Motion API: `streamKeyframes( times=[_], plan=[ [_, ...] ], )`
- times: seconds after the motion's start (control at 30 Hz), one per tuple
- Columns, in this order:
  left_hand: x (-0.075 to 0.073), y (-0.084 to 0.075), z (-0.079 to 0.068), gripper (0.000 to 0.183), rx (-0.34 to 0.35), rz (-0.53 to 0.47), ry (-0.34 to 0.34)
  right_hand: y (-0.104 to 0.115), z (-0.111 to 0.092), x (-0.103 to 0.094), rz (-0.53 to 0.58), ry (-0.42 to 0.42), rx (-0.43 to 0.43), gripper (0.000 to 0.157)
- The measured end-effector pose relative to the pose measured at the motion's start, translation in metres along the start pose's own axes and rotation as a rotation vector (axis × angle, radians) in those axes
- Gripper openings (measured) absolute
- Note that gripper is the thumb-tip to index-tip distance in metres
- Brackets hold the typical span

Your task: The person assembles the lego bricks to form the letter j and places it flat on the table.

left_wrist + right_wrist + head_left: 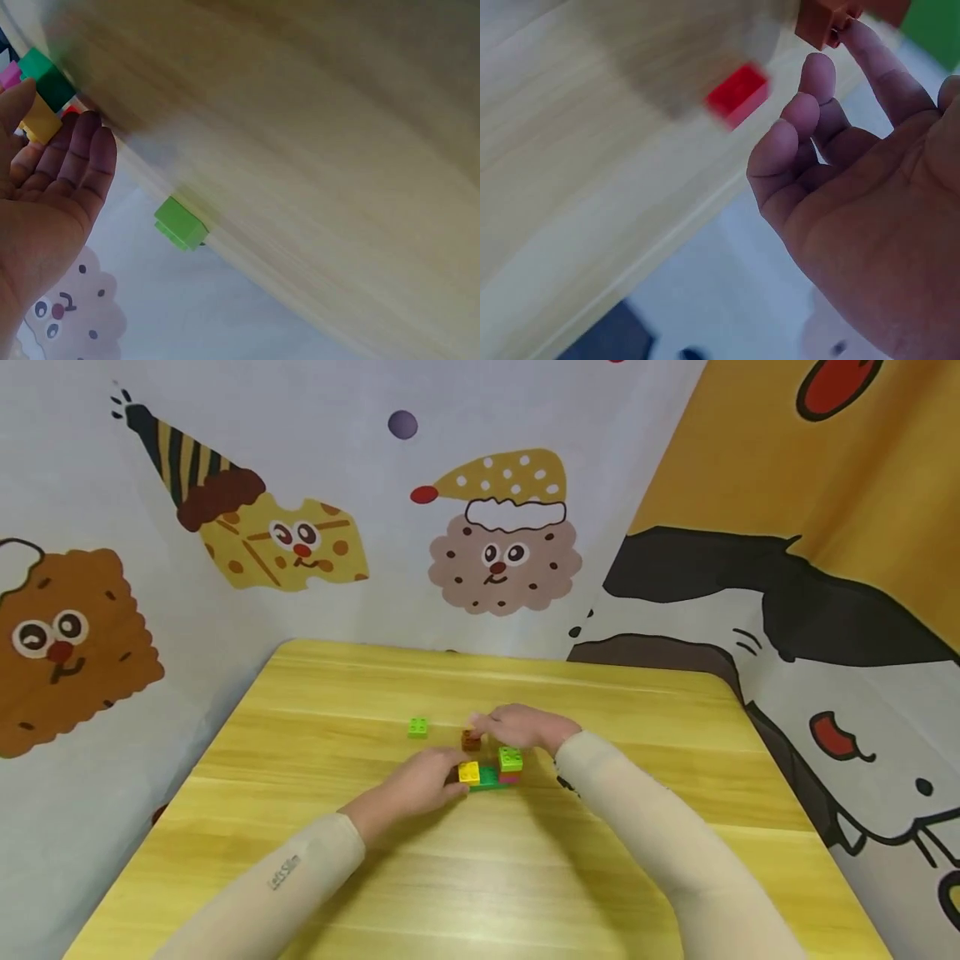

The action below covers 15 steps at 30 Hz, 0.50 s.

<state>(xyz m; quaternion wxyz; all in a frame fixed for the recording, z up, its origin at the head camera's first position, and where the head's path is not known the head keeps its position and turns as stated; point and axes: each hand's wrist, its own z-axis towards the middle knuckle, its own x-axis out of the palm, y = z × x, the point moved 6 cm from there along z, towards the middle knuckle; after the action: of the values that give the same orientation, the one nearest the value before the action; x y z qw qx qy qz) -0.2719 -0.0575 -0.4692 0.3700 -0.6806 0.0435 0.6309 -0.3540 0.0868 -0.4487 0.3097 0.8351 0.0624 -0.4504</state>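
Observation:
My left hand point(423, 782) grips the left end of a small toy brick build, thumb in front and fingers behind. The build has a long green brick point(488, 778) as its base. On it stand a yellow brick point(468, 773) at the left and a light green brick point(511, 757) over a magenta one point(510, 778) at the right. Behind it, my right hand point(525, 725) touches the studs of a brown brick point(817, 24) with its index fingertip; the thumb stays apart. A red brick point(737, 96) lies near the right fingers, hidden by that hand in the head view.
A loose light green brick point(417, 727) sits on the wooden table point(480, 893), behind and left of the build. The table's far edge meets a cartoon-printed cloth point(337, 618), which also runs along both sides.

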Motion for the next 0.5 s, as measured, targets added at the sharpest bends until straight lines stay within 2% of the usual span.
streamKeyframes(
  times=[0.1,0.17,0.23,0.3,0.4,0.5],
  plan=[
    [0.000,0.001,0.001,0.046,-0.010,0.005,0.005,-0.025,-0.014,-0.006,0.054,-0.012,0.030,0.083],
    [0.001,0.002,0.001,0.047,-0.024,0.012,0.018,-0.044,-0.029,-0.009,0.066,-0.034,0.041,0.072],
    [0.001,0.001,0.002,0.050,-0.030,0.015,0.023,-0.059,-0.044,-0.011,0.046,-0.077,0.028,0.055],
    [0.001,0.001,0.004,0.051,-0.031,0.021,0.018,-0.071,-0.058,-0.012,-0.007,-0.167,0.004,0.035],
    [0.000,0.000,0.007,0.052,-0.029,0.033,0.007,-0.084,-0.070,-0.010,-0.111,-0.317,-0.058,0.016],
    [0.001,0.000,0.008,0.052,-0.036,0.034,0.008,-0.093,-0.074,-0.005,-0.173,-0.423,-0.079,0.019]
  ],
)
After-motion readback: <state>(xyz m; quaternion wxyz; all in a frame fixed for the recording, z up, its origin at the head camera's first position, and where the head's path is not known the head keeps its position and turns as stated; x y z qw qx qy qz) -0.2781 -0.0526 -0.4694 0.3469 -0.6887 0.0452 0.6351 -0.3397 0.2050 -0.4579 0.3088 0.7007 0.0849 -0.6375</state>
